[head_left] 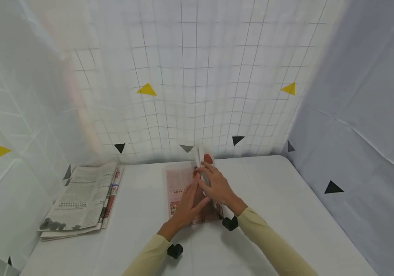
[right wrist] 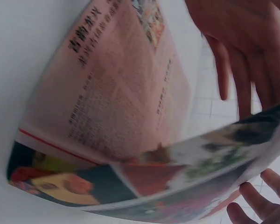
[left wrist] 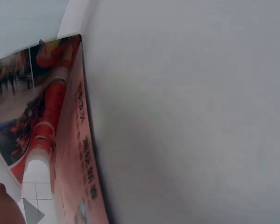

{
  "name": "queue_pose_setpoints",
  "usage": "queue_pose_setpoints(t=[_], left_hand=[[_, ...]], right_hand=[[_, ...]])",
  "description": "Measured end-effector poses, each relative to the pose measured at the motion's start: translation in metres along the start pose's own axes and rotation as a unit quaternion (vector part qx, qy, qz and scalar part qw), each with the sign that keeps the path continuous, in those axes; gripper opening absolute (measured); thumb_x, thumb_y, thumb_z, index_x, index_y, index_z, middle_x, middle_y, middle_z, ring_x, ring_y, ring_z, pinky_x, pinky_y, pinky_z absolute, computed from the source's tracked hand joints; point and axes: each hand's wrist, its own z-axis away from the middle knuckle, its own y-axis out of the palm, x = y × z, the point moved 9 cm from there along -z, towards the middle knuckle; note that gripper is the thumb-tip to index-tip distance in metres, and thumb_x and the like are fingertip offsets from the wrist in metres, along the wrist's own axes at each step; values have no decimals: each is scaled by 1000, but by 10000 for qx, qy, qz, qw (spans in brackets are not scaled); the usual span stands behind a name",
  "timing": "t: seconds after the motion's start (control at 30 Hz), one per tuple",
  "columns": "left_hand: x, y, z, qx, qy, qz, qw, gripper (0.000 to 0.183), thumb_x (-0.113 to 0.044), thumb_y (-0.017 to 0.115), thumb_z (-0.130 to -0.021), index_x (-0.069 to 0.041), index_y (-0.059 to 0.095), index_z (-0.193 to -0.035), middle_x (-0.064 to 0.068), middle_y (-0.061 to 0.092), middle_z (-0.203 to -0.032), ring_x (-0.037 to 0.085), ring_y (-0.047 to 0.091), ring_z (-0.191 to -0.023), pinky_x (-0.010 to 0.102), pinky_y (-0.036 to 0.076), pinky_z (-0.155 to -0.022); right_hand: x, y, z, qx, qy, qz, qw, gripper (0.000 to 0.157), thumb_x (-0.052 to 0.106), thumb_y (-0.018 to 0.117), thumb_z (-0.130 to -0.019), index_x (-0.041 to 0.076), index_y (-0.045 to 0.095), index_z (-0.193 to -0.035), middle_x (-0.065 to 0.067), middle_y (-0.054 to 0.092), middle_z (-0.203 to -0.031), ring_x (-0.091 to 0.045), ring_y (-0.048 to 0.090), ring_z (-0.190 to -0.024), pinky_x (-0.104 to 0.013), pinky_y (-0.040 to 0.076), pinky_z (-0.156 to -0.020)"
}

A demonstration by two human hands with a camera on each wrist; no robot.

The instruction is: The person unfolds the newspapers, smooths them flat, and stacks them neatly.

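Note:
A printed newspaper lies on the white table in front of me, its right part raised in a curved, upright flap. My left hand rests on the sheet near the fold with fingers stretched forward. From the right, my right hand grips the raised flap, fingers bent over it. In the right wrist view, fingertips touch the colour-printed flap, and the other hand hangs above the pink page. The left wrist view shows the folded newspaper bulging at its bend, with red pictures inside.
A stack of folded newspapers sits on the left of the white table. Behind the table hangs a white grid-lined sheet with yellow and black triangles; plain sheets enclose both sides. A small black device is at each wrist.

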Motion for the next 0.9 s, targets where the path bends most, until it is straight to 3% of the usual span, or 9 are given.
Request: queue_pose_setpoints(t=[0.13, 0.27, 0.4, 0.53, 0.77, 0.9], left_hand=[[7, 5, 3, 307, -155, -118, 9993, 79, -44, 52, -105, -26, 8, -168, -4, 14, -175, 26, 24, -162, 67, 17, -128], [16, 9, 9, 562, -309, -304, 9975, 74, -42, 48, -107, -15, 15, -167, 6, 23, -174, 30, 30, -159, 67, 18, -127], [34, 5, 17, 586, -715, -854, 9920, 68, -38, 45, -109, -3, 24, -163, 16, 33, -169, 34, 35, -156, 65, 21, -126], [50, -1, 23, 516, -1072, -1544, 9808, 65, -39, 46, -108, 0, 34, -159, 17, 41, -164, 36, 39, -154, 62, 24, -126], [65, 1, 28, 652, -1014, -2215, 9677, 65, -44, 42, -108, -7, 32, -162, 9, 39, -167, 31, 34, -157, 57, 22, -129], [62, -1, 31, 824, -1000, -2344, 9635, 65, -41, 45, -108, -7, 31, -162, 10, 38, -167, 32, 33, -157, 57, 23, -129]], right_hand=[[-1, -4, -4, -2, 41, 235, 9997, 36, 30, 60, -98, 14, 70, -129, -9, 46, -161, -38, 49, -145, -67, 48, -107], [-6, -6, -5, 189, 143, 287, 9993, 30, 23, 62, -95, 13, 75, -120, -8, 48, -161, -38, 48, -145, -66, 48, -106], [-16, -11, -7, 362, 291, 134, 9988, 31, 18, 58, -93, 11, 76, -117, -8, 47, -161, -39, 46, -147, -65, 49, -104], [-29, -21, -9, 502, 431, 135, 9977, 33, 19, 55, -94, 12, 75, -119, -10, 46, -161, -42, 44, -147, -66, 49, -102], [-51, -37, -7, 762, 916, 224, 9926, 36, 22, 54, -98, 9, 71, -128, -16, 45, -161, -48, 42, -147, -70, 47, -105], [-64, -47, -4, 964, 1068, 177, 9894, 34, 19, 53, -101, 6, 69, -129, -20, 46, -159, -48, 40, -149, -70, 39, -113]])
